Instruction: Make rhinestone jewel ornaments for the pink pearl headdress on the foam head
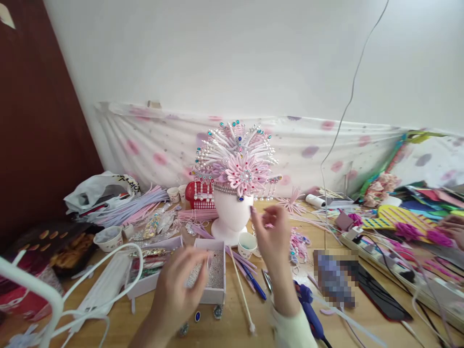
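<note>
A white mannequin head wears a tall headdress of pink and white petals, pearls and coloured gems, with bead strings hanging at both sides. My right hand is raised in front of its right side, fingers curled and closed; anything held there is too small to make out. Over the left part of a white box of clear beads, my left hand has its thumb and fingers drawn together, their contents unclear. Between the hands stand a paper cup and a thin white stick.
A blue pen and a blue glue gun lie by my right arm. Further right are a phone, a power strip and another person's hand. A white tubular frame crosses the left foreground.
</note>
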`<state>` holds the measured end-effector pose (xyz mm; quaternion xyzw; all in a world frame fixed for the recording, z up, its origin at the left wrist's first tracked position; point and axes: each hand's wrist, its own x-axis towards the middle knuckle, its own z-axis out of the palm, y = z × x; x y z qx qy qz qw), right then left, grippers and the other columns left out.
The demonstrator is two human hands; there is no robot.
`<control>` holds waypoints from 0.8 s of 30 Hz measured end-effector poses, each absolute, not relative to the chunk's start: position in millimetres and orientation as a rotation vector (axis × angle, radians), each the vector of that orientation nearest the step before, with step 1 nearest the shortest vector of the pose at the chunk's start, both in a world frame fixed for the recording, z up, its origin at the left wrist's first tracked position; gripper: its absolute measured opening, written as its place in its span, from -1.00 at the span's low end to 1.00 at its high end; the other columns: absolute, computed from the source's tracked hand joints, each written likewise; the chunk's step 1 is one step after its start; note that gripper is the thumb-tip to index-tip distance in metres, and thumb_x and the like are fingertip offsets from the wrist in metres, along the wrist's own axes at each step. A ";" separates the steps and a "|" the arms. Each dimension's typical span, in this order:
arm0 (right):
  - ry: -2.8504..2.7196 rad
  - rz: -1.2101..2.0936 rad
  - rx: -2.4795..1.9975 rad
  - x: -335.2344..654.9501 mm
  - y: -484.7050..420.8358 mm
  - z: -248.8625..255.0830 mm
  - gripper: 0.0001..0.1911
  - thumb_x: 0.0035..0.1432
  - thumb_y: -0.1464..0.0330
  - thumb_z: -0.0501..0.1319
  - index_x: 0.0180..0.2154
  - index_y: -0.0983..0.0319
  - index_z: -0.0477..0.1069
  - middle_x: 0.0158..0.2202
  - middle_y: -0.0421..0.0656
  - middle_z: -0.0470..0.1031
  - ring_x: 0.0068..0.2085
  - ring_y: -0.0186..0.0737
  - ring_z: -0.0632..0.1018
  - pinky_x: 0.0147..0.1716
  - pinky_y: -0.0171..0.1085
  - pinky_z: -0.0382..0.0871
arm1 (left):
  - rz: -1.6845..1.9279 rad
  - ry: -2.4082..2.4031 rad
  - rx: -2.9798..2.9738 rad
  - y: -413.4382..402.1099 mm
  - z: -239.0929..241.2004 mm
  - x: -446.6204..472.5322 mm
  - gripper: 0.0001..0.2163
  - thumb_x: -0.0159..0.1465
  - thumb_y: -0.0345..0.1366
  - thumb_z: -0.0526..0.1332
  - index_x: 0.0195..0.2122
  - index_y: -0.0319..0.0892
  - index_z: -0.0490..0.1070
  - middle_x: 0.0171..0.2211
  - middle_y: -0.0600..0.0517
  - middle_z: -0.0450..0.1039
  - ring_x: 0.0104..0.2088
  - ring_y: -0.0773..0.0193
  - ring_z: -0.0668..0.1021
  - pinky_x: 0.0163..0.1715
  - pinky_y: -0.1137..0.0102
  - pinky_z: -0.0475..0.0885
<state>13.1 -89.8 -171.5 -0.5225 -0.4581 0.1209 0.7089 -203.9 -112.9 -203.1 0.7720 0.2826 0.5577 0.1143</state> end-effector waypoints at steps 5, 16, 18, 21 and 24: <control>-1.152 -0.148 -1.520 15.7 -46.4 -170.4 -0.51 0.09 -0.08 0.32 -0.32 0.19 0.29 -0.32 -0.06 0.46 -0.28 -0.06 0.50 -0.34 -0.21 0.28 | 1.645 1.110 2.128 -18.4 -134.4 -147.2 -0.77 0.13 -0.52 0.11 -0.24 -0.14 0.44 -0.22 -0.09 0.52 -0.14 0.02 0.57 -0.04 0.11 0.47; -1.476 -0.410 -1.611 27.0 -28.6 -172.3 -0.72 0.30 0.28 0.18 -0.01 0.25 0.41 -0.09 0.04 0.55 -0.14 -0.01 0.61 -0.30 -0.26 0.34 | 1.623 1.097 2.101 18.0 -189.8 -107.2 -0.66 0.03 -0.36 0.36 -0.23 -0.10 0.25 -0.20 -0.04 0.38 -0.10 0.00 0.53 -0.03 0.08 0.48; -1.512 -0.413 -1.584 28.4 -29.3 -172.6 -0.71 0.30 0.31 0.16 0.01 0.25 0.42 -0.07 0.04 0.56 -0.12 -0.01 0.61 -0.27 -0.26 0.37 | 1.651 1.132 2.074 21.1 -191.0 -103.3 -0.56 -0.02 -0.31 0.43 -0.19 -0.11 0.22 -0.16 -0.07 0.36 -0.03 -0.08 0.51 0.02 0.01 0.44; -1.559 -0.414 -1.531 32.7 -29.9 -174.5 -0.72 0.29 0.33 0.16 0.00 0.26 0.44 -0.04 0.05 0.56 -0.09 -0.02 0.60 -0.23 -0.25 0.39 | 1.695 1.191 2.024 27.1 -195.1 -93.8 -0.35 -0.09 -0.20 0.51 -0.07 -0.14 0.16 -0.05 -0.18 0.32 0.10 -0.24 0.43 0.09 -0.10 0.36; -1.573 -0.418 -1.494 37.1 -28.6 -176.3 -0.74 0.27 0.34 0.17 -0.04 0.26 0.46 -0.09 0.03 0.58 -0.15 -0.05 0.60 -0.25 -0.26 0.39 | 1.721 1.186 2.004 29.7 -200.8 -82.3 -0.18 -0.11 -0.14 0.53 0.05 -0.19 0.05 0.06 -0.30 0.25 0.17 -0.31 0.39 0.10 -0.10 0.36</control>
